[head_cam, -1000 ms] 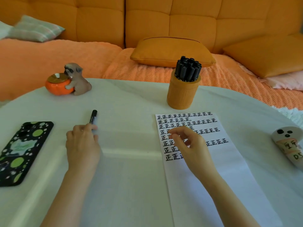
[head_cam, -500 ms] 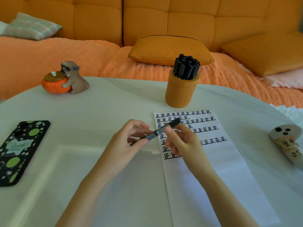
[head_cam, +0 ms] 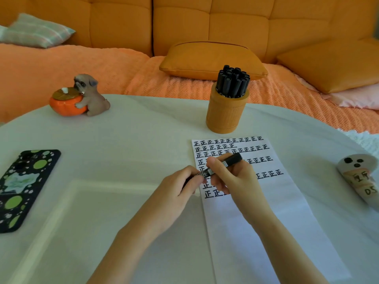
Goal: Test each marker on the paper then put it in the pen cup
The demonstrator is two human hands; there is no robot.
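Both hands meet over the left edge of the paper (head_cam: 272, 206), which lies on the white desk (head_cam: 133, 140) and carries rows of black tally marks on its far half. Between them is a black marker (head_cam: 231, 160), held off the sheet and slanting up to the right. The left hand (head_cam: 178, 191) has its fingers (head_cam: 191, 171) curled round the marker's lower left end. The right hand (head_cam: 235, 179) pinches the middle of the barrel with its fingers (head_cam: 215, 163), and the dark upper end pokes out past them. It cannot be told whether the cap is on.

The pen cup (head_cam: 226, 115), round and tan, stands upright just beyond the paper's far edge, packed with black markers (head_cam: 232, 83). A phone (head_cam: 20, 187) in a dark spotted case lies at the left. A pug figurine (head_cam: 90, 95) hugs an orange pot (head_cam: 65, 103) at the far left. A ghost-faced object (head_cam: 361, 175) lies at the right edge.
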